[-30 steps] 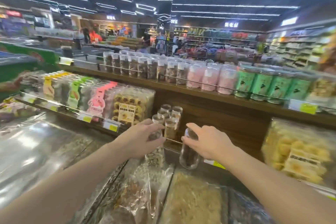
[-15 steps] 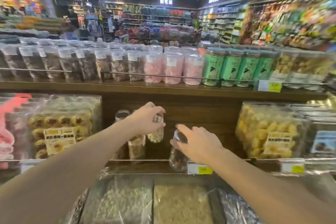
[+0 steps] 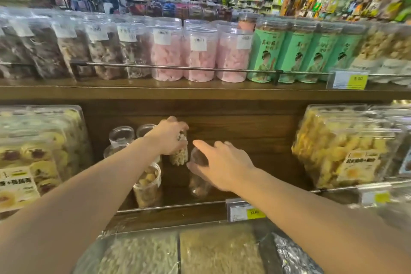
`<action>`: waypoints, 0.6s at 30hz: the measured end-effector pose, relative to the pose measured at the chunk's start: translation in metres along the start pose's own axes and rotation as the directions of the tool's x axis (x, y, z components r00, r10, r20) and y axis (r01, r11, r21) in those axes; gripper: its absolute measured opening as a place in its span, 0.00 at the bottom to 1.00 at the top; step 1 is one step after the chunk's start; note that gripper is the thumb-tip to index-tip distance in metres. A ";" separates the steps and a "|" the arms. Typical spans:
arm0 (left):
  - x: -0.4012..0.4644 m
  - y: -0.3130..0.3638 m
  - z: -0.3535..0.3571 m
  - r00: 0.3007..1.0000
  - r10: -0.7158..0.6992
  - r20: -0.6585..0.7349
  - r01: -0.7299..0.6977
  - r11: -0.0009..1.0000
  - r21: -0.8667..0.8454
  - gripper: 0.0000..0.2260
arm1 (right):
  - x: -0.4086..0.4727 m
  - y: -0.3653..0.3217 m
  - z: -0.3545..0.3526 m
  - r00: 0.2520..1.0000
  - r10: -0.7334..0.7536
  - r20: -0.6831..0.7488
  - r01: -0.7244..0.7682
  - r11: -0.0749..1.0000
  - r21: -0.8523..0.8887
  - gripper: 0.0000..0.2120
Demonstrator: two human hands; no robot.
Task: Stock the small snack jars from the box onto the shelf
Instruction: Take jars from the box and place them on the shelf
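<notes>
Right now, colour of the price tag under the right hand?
Price tag: white with a yellow block at its right end, clipped on the rail below the right hand. Head view.

Shop, snack aisle: price tags [image 3: 347, 79] on wooden shelf [image 3: 200, 91], rows of packaged jars [image 3: 200, 55], stocked aisles behind.

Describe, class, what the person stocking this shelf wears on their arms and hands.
Nothing shows on either. Both forearms are bare from the frame's edge to the wrist, with no sleeve in view. The left hand and the right hand carry no glove, and no ring, watch or bracelet shows on the parts in view.
</notes>
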State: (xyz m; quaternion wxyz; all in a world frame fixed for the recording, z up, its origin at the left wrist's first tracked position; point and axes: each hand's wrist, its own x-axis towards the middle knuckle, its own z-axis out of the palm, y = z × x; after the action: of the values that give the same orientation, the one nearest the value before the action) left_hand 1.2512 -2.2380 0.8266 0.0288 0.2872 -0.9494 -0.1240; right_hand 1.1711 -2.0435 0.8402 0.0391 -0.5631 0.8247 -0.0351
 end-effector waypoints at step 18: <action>-0.060 -0.019 -0.044 0.979 0.066 -0.195 -0.071 0.997 -0.018 0.26 | 0.048 -0.045 0.008 0.988 0.072 0.136 -0.069 0.997 -0.023 0.31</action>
State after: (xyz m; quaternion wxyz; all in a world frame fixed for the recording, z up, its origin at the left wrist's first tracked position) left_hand 1.3168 -2.2300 0.8654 0.1293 0.2647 -0.9497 -0.1061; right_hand 1.1962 -2.1045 0.8359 0.0917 -0.5349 0.8399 0.0124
